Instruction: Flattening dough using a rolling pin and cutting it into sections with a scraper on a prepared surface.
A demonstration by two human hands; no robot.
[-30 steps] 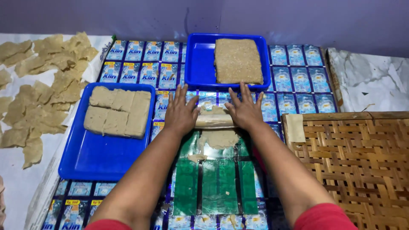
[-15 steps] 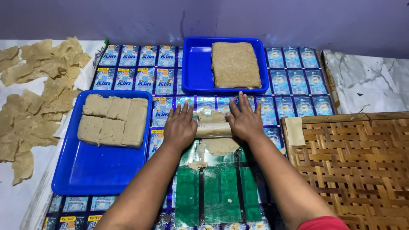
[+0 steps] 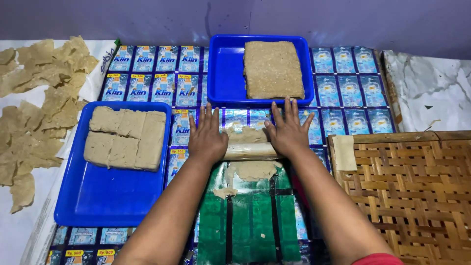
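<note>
My left hand [image 3: 207, 140] and my right hand [image 3: 289, 131] press flat, fingers spread, on the two ends of a pale rolling pin [image 3: 250, 151]. Under the pin lies a thin sheet of beige dough [image 3: 251, 170] on a green plastic sheet [image 3: 250, 216]; more dough [image 3: 245, 134] shows beyond the pin. A blue tray [image 3: 110, 194] to the left carries cut slabs of beige dough [image 3: 125, 137]. A second blue tray [image 3: 226, 73] at the far centre carries a coarse brown block [image 3: 272, 68].
Thin dried dough pieces [image 3: 39, 103] lie spread on a white sheet at the left. A woven bamboo tray [image 3: 417, 196] with one small dough strip [image 3: 344, 152] sits at the right. A mat of blue sachet packaging [image 3: 162, 73] covers the surface; a wall stands behind.
Both hands and the rolling pin have moved back toward me over the dough, and the view has shifted slightly.
</note>
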